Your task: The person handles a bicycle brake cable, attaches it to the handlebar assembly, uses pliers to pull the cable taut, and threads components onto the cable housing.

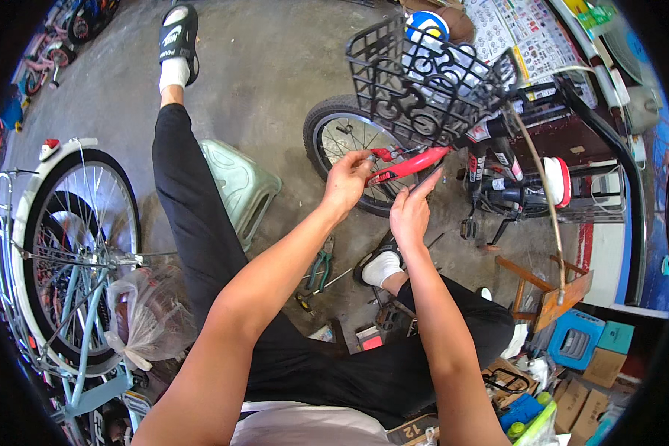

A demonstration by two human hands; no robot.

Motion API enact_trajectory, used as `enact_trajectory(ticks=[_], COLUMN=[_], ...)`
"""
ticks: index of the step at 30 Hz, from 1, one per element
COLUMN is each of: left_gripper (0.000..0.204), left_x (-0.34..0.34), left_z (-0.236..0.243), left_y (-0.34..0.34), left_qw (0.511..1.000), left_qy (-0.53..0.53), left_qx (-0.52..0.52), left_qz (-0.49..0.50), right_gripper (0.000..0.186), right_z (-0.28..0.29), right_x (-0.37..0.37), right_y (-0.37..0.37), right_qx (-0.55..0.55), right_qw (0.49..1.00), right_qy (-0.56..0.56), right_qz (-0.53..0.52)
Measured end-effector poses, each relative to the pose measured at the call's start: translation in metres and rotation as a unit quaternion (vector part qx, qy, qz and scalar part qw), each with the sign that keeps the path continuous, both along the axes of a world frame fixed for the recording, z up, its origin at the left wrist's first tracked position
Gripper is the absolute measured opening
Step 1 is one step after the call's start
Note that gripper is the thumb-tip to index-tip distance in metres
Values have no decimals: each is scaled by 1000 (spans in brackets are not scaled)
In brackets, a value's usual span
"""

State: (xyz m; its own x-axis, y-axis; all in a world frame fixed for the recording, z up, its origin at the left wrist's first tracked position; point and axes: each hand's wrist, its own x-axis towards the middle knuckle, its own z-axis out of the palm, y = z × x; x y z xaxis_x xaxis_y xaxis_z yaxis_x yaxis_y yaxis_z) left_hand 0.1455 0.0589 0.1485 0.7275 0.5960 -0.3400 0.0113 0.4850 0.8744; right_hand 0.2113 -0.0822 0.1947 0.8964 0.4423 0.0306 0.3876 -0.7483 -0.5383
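Note:
A small bicycle's front wheel (349, 137) stands ahead of me, with a red fork (412, 165) running across it and a black wire basket (424, 82) above. My left hand (346, 182) is at the left end of the red fork, fingers bent together by a small red and metal part (383, 154). What lies between its fingertips is too small to make out. Just under the fork, my right hand (410, 217) reaches up beside the tyre, index finger stretched out. Its other fingers are partly hidden.
Pliers (323, 267) and a screwdriver (303, 303) lie on the floor between my legs. A pale green stool (238, 186) stands left of them. Another bicycle's wheel (82, 253) fills the left side. A wooden stool (561, 305) lies tipped at right, near boxes (606, 366) and a blue case (574, 338).

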Motion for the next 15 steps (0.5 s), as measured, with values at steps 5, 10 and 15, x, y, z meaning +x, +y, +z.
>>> enact_trajectory(ticks=[5, 10, 15], left_gripper=[38, 28, 23], left_x=[13, 26, 31], left_z=[27, 19, 19], left_y=[4, 6, 5], left_qw=[990, 985, 974], left_qy=[-57, -90, -97], left_qx=[-116, -125, -196], left_qz=[-62, -74, -67], right_gripper=[91, 91, 90], right_z=[3, -1, -3], right_x=[-4, -5, -4], right_y=[3, 5, 5], right_qx=[11, 55, 59], right_qw=[1000, 998, 998], right_qy=[-7, -15, -12], right_qz=[-10, 5, -1])
